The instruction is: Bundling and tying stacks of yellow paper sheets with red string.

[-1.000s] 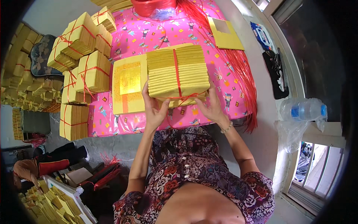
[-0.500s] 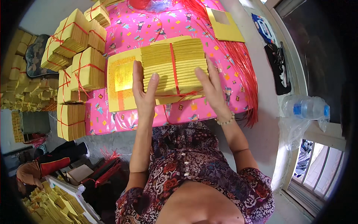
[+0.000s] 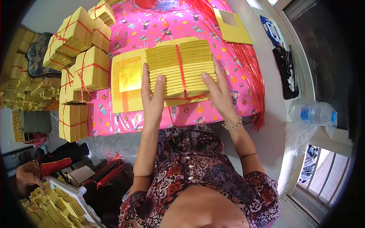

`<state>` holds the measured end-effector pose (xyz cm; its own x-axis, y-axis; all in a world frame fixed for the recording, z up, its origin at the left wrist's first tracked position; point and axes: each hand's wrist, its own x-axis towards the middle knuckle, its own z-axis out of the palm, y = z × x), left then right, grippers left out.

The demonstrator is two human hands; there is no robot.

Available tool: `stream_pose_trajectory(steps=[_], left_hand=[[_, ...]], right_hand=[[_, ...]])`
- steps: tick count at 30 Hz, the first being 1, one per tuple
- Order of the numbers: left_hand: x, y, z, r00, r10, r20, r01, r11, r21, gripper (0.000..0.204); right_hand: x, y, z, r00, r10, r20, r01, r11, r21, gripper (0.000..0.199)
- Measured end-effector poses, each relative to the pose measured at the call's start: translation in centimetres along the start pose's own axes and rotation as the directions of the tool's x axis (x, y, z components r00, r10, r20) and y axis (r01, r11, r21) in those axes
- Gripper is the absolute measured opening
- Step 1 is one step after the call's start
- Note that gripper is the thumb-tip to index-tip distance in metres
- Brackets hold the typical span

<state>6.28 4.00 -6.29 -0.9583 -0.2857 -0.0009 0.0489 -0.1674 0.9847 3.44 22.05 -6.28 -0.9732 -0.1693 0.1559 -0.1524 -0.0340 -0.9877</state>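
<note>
A thick bundle of folded yellow paper (image 3: 197,78) is bound with a red plastic strip (image 3: 180,66) round its middle. My left hand (image 3: 153,98) presses its left side, thumb on the front folds and fingers along the edge. On the opposite side my right hand (image 3: 221,93) grips it the same way, with a beaded bracelet at the wrist. Beneath and left of the bundle lies a flat yellow sheet (image 3: 118,100) with a shiny gold square (image 3: 130,77). The bundle's underside is hidden.
Tied yellow bundles (image 3: 91,72) are stacked along the left of the pink patterned tablecloth (image 3: 140,123). Long red strips (image 3: 254,79) hang over the right side near a yellow folder (image 3: 232,28). At lower left, another person's hand (image 3: 38,181) is by a white-edged box (image 3: 70,187).
The view has shifted slightly. Both my hands stay on the sides of the bundle, which has hardly moved. The other person's arm at lower left has shifted a little.
</note>
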Motion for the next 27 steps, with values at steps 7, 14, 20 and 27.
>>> stream_pose_trajectory(steps=[7,14,20,27], left_hand=[[-1.2,0.1,0.6,0.992,0.047,-0.116,-0.039,0.997,0.072,0.059],[-2.0,-0.5,-0.1,0.960,0.170,-0.224,-0.153,0.984,0.094,0.042],[-2.4,-0.2,-0.3,0.948,0.194,-0.252,-0.158,0.975,0.157,0.028],[-2.5,-0.4,0.0,0.944,0.144,-0.298,-0.144,0.989,0.021,0.027]], right_hand=[[-0.4,0.2,-0.9,0.984,-0.052,-0.168,0.023,0.985,-0.170,0.049],[-0.3,-1.0,-1.8,0.965,-0.062,-0.254,-0.026,0.944,-0.328,0.027],[1.0,-1.6,-2.1,0.972,-0.064,-0.225,-0.025,0.928,-0.371,0.020],[0.7,-1.2,-2.1,0.973,-0.033,-0.227,-0.034,0.958,-0.286,0.019]])
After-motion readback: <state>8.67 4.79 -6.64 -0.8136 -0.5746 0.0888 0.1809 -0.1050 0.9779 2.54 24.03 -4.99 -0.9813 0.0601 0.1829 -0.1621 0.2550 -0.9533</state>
